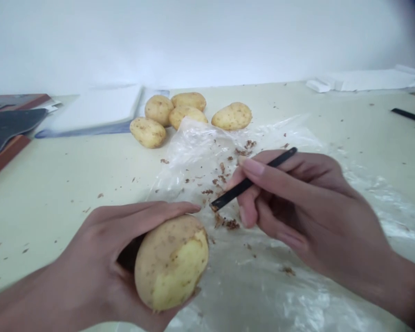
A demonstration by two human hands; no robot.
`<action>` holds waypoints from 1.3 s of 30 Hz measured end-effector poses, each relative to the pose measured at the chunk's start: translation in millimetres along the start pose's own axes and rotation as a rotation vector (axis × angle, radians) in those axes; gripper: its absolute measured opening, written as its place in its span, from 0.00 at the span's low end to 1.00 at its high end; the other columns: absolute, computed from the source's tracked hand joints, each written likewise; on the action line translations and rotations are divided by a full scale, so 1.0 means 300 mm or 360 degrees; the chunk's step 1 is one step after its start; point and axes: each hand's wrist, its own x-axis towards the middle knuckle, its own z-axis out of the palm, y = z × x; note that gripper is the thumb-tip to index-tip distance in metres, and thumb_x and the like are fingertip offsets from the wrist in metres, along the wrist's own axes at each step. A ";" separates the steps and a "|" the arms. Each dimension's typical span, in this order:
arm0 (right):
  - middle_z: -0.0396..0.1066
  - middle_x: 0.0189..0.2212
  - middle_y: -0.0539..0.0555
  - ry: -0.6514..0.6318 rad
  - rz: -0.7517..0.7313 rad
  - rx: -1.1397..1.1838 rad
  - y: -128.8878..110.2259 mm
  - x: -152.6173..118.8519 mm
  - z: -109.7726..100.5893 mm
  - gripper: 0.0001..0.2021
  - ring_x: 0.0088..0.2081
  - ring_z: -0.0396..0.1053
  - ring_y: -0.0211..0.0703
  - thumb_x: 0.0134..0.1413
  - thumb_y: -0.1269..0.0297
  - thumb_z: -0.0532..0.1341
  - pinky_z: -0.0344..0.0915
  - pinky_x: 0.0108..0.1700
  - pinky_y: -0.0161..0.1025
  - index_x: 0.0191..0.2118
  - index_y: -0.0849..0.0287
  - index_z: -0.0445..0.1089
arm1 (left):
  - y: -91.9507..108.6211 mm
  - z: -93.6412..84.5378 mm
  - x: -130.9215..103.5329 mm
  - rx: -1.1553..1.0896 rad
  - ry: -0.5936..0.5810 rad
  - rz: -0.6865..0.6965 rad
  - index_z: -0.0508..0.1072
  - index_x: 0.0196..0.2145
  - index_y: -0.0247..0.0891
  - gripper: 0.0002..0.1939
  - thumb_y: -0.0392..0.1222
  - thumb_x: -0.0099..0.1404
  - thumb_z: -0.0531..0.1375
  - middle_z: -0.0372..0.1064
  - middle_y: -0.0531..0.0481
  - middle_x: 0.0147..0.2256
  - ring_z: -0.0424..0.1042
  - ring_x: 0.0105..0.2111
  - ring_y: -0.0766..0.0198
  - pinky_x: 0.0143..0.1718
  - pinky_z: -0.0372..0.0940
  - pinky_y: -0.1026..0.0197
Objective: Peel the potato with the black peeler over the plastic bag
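Note:
My left hand [107, 258] is closed around a potato [173, 263] at the lower middle. Part of its brown skin is gone on the right side, where pale yellow flesh shows. Between the thumb and fingers of my right hand [290, 203] is a thin, flat black strip [251, 184], perhaps a blade. Its lower end points toward the potato but is apart from it, with a bit of peel stuck there. Beneath both hands lies a clear plastic sheet [235, 272], strewn with brown peel scraps [232, 224].
Several unpeeled potatoes [148, 132] sit at the back of the table. A white pad [97, 110] and a dark object [10, 129] with reddish-brown edges lie at left. At right are a white folded item [370, 80] and another black strip [410, 116].

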 end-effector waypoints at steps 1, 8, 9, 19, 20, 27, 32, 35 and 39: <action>0.69 0.28 0.54 -0.0042 0.0003 0.0035 -0.003 0.002 0.002 0.21 0.17 0.57 0.18 0.75 0.55 0.60 0.51 0.19 0.12 0.39 0.74 0.69 | 0.001 0.000 0.003 -0.0006 -0.0001 0.0026 0.69 0.57 0.43 0.42 0.65 0.49 0.70 0.78 0.59 0.42 0.75 0.30 0.88 0.36 0.69 0.90; 0.67 0.26 0.55 0.0042 0.0108 -0.0039 0.002 0.012 0.009 0.24 0.17 0.57 0.19 0.71 0.56 0.65 0.54 0.21 0.13 0.33 0.78 0.68 | -0.001 0.002 0.011 0.0034 -0.0041 0.0006 0.70 0.58 0.45 0.44 0.67 0.47 0.70 0.78 0.61 0.46 0.77 0.33 0.85 0.34 0.70 0.88; 0.67 0.27 0.55 0.0030 0.0083 -0.0010 0.001 0.010 0.011 0.24 0.17 0.56 0.18 0.72 0.56 0.64 0.52 0.20 0.13 0.34 0.78 0.67 | -0.001 0.001 0.012 0.0019 -0.0014 -0.0008 0.70 0.57 0.44 0.44 0.66 0.47 0.71 0.78 0.60 0.46 0.76 0.32 0.85 0.33 0.70 0.87; 0.68 0.27 0.53 0.0048 0.0018 -0.0044 -0.003 0.017 0.002 0.21 0.17 0.56 0.18 0.73 0.55 0.63 0.53 0.20 0.13 0.39 0.76 0.69 | -0.004 -0.003 0.003 0.0044 -0.0047 0.0034 0.70 0.58 0.46 0.44 0.68 0.48 0.70 0.78 0.60 0.46 0.77 0.32 0.84 0.31 0.70 0.85; 0.69 0.28 0.53 -0.0029 0.0011 -0.0014 -0.004 0.014 0.003 0.21 0.18 0.57 0.18 0.75 0.55 0.61 0.52 0.20 0.13 0.41 0.75 0.69 | -0.004 -0.002 0.005 0.0030 -0.0017 0.0050 0.70 0.57 0.45 0.44 0.68 0.48 0.70 0.78 0.60 0.45 0.76 0.31 0.85 0.31 0.69 0.86; 0.67 0.27 0.56 0.0099 0.0028 -0.0337 0.012 0.019 -0.007 0.29 0.22 0.60 0.18 0.71 0.46 0.64 0.55 0.25 0.15 0.36 0.76 0.73 | -0.004 0.004 -0.002 -0.0025 -0.0062 -0.0033 0.70 0.59 0.47 0.44 0.68 0.48 0.70 0.77 0.60 0.48 0.79 0.38 0.83 0.38 0.73 0.85; 0.61 0.23 0.57 0.0171 -0.0096 -0.0299 -0.002 0.085 0.008 0.35 0.29 0.64 0.22 0.68 0.36 0.62 0.54 0.28 0.15 0.43 0.73 0.78 | -0.001 -0.003 0.011 0.0028 0.0004 0.0051 0.67 0.57 0.44 0.44 0.66 0.48 0.71 0.78 0.59 0.44 0.77 0.33 0.84 0.35 0.72 0.86; 0.61 0.23 0.56 0.0170 -0.0099 -0.0262 -0.011 0.096 0.025 0.35 0.29 0.62 0.21 0.67 0.34 0.63 0.51 0.28 0.16 0.44 0.72 0.78 | 0.001 -0.009 0.020 0.0039 0.0001 0.0065 0.67 0.56 0.44 0.42 0.66 0.48 0.69 0.78 0.60 0.44 0.78 0.33 0.84 0.32 0.70 0.86; 0.64 0.25 0.55 0.0147 -0.0064 -0.0170 -0.005 0.052 0.022 0.31 0.25 0.60 0.19 0.68 0.39 0.63 0.49 0.24 0.17 0.45 0.71 0.76 | 0.004 -0.006 0.018 0.0058 -0.0050 0.0074 0.68 0.58 0.44 0.44 0.67 0.48 0.69 0.78 0.59 0.46 0.78 0.34 0.83 0.33 0.71 0.85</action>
